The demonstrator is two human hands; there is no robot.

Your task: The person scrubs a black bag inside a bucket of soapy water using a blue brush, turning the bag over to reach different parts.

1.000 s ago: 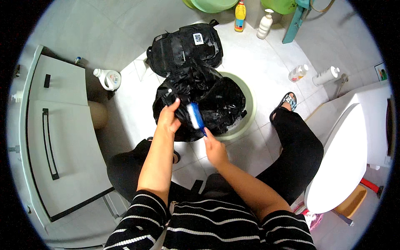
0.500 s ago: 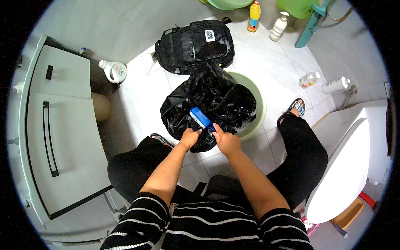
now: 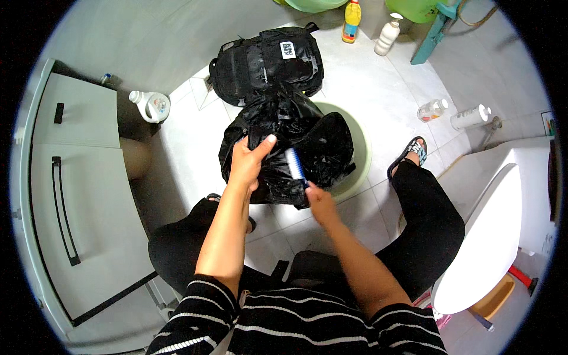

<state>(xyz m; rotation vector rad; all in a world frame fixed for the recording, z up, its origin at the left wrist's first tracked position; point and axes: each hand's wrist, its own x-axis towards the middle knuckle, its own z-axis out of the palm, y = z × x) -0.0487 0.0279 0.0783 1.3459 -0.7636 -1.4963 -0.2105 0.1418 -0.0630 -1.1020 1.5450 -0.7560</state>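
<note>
A wet, shiny black fabric bag (image 3: 322, 145) lies crumpled over a pale green basin (image 3: 367, 151), covering most of it and hanging past its left side. My left hand (image 3: 248, 163) is closed around a black fold of the bag at its left part, thumb on top. In my right hand (image 3: 321, 204) is the handle of a blue scrub brush (image 3: 294, 164). Its white bristles show, turned to the left, close over the bag; whether they touch it I cannot tell. Just beyond, a black backpack (image 3: 266, 68) with a white patch lies on the floor, against the bag.
A white detergent jug (image 3: 154, 107) stands at the left by a white cabinet (image 3: 89, 195). A yellow bottle (image 3: 351, 23) and a white pump bottle (image 3: 387, 36) are at the back. Two more bottles (image 3: 432, 110) (image 3: 470, 117) stand at the right, near a white toilet (image 3: 485, 236).
My left hand has moved up and left along the bag, taking hold farther from me. The brush has turned more upright, bristles now sideways, and my right hand has shifted slightly.
</note>
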